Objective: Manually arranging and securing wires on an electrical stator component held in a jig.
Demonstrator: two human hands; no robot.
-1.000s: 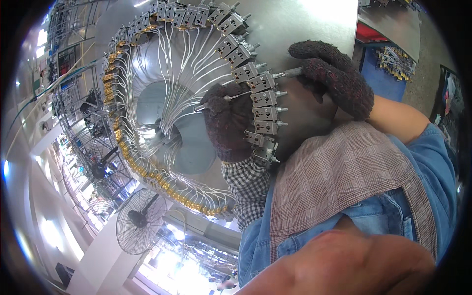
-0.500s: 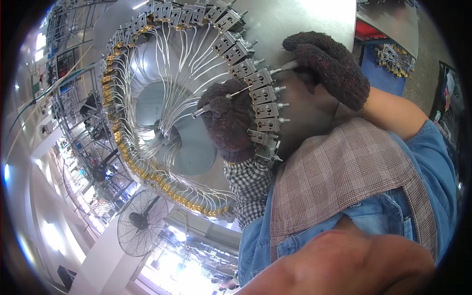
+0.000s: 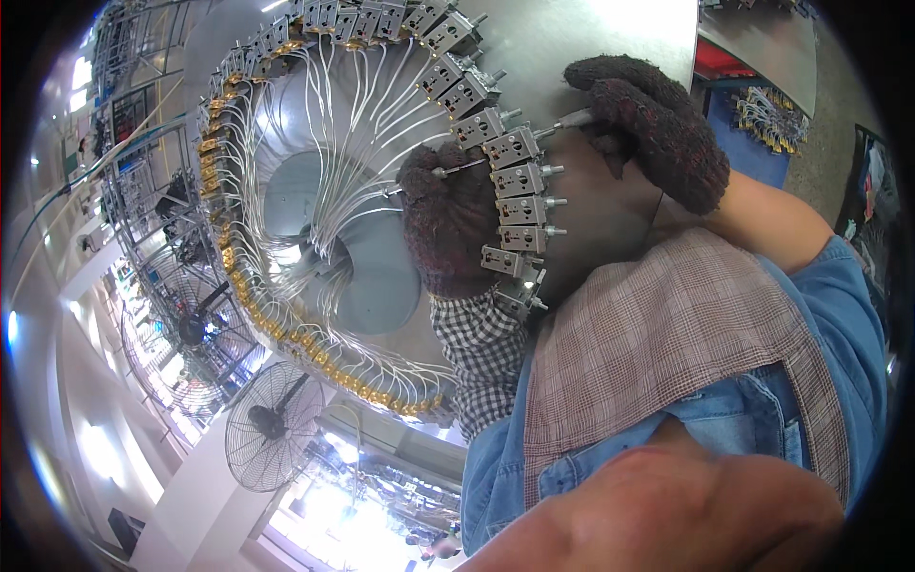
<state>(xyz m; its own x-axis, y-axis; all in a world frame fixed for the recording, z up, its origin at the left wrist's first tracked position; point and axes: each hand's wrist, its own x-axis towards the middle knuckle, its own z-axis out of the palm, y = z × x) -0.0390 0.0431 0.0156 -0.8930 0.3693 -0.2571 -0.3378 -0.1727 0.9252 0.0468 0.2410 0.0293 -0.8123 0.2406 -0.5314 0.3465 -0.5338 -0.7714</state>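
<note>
My left hand, in a dark knitted glove, is closed on a thin metal rod that points toward a row of grey metal box-shaped parts with short shafts. The rod's other end pokes out left of the fingers. My right hand, gloved alike, pinches a small pale rod-like piece at the shaft of one box. Whether that piece is joined to the shaft, I cannot tell. Thin white wires run from the ring of parts toward its centre.
The ring of parts with yellow brass-coloured ends lies around a grey round disc on a metal table. A standing fan is beyond. At right, a bundle of wired parts sits near a blue surface.
My left hand has moved slightly up, and its rod has turned a little flatter. My right hand and the nearby boxes have shifted slightly to the right.
</note>
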